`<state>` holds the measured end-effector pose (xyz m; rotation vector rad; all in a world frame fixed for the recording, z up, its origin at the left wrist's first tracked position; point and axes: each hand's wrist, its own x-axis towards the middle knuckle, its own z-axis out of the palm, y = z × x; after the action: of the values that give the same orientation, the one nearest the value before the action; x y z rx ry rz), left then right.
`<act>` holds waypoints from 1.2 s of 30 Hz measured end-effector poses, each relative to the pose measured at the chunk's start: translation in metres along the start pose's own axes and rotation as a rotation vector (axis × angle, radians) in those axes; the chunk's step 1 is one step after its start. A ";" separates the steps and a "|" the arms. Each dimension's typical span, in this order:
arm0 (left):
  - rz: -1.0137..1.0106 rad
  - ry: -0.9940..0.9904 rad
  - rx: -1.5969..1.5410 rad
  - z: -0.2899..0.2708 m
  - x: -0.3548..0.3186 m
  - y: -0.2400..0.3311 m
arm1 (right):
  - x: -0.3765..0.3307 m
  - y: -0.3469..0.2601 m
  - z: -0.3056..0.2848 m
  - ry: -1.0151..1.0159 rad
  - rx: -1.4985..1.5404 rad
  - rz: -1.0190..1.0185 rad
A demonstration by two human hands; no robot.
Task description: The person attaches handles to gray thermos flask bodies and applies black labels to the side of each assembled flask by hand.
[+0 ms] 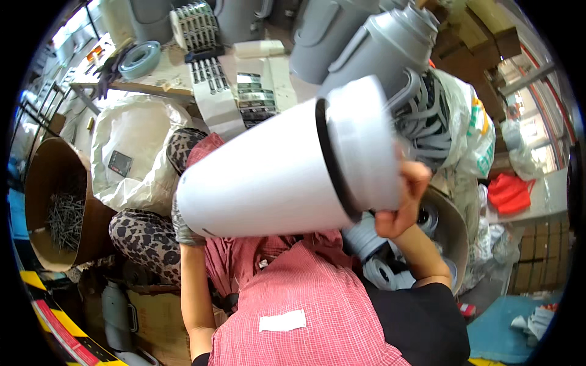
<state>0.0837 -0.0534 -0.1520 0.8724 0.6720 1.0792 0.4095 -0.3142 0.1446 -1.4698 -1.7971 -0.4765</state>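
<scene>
A large pale-grey insulated jug lies tilted across my lap, its wide lid end up and to the right. A black gap or band runs between its body and the rounded lid part, which is slightly blurred. My right hand grips the rim of that lid part, thumb below and fingers curled over the edge. At the lower left end of the body, my left hand, in a grey patterned glove, holds the jug from beneath. Most of its fingers are hidden behind the jug.
Grey jugs stand on the table ahead, beside label strips and a tape roll. Grey handles fill a bag at right. A box of screws and a plastic-lined container are left; a bin of grey parts is right.
</scene>
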 end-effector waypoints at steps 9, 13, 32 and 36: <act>0.586 -0.026 1.432 -0.019 -0.017 0.026 | -0.003 0.009 0.023 -0.045 0.194 -0.047; 0.701 0.045 1.545 -0.005 -0.018 0.044 | -0.005 0.006 0.034 -0.016 0.265 -0.010; 0.970 -0.535 1.236 0.154 -0.073 0.352 | -0.048 0.047 0.120 -0.211 0.705 0.840; 0.765 -0.088 0.838 0.101 -0.072 0.317 | -0.050 0.178 -0.025 0.132 -0.344 0.530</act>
<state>-0.0039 -0.0801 0.1757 1.9991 0.7408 1.4280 0.5891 -0.3166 0.0937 -2.0152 -1.1918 -0.6065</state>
